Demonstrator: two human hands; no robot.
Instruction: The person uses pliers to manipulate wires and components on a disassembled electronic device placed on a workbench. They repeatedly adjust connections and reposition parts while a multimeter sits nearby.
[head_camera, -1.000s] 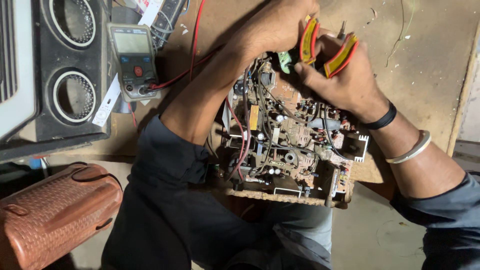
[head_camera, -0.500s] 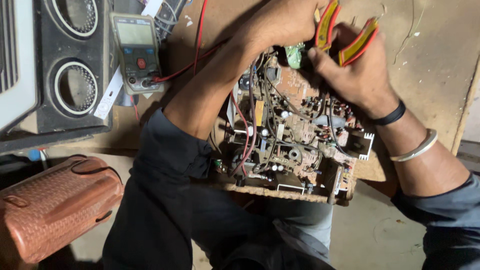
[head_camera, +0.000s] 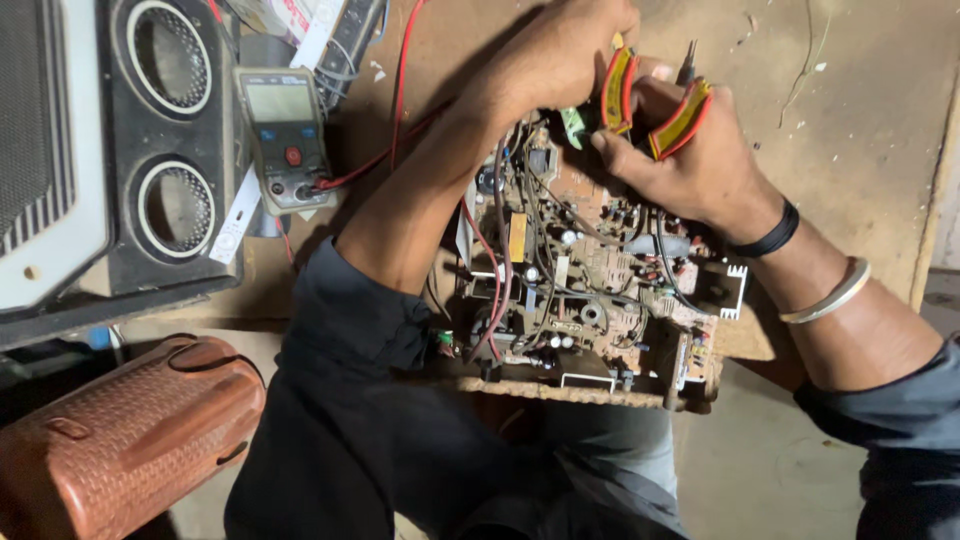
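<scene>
A circuit board (head_camera: 600, 290), crowded with parts and wires, is propped at the near edge of the brown table (head_camera: 860, 120), partly over the person's lap. A pair of pliers (head_camera: 655, 100) with red and yellow handles is gripped in the right hand (head_camera: 690, 160), whose fingers are closed around the handles above the far end of the board; the tips of the pliers are hidden behind the hands. The left hand (head_camera: 565, 50) is curled shut just beside the pliers at the same far end of the board, and what it pinches cannot be told. A small green part (head_camera: 572, 125) is seen just below it.

To the left, a multimeter (head_camera: 285, 135) is laid face up on the table, with a red lead (head_camera: 400, 80) run from it towards the board. A black speaker box (head_camera: 165, 150) is stood beside the multimeter, and a reddish woven stool (head_camera: 120, 440) is seen below it.
</scene>
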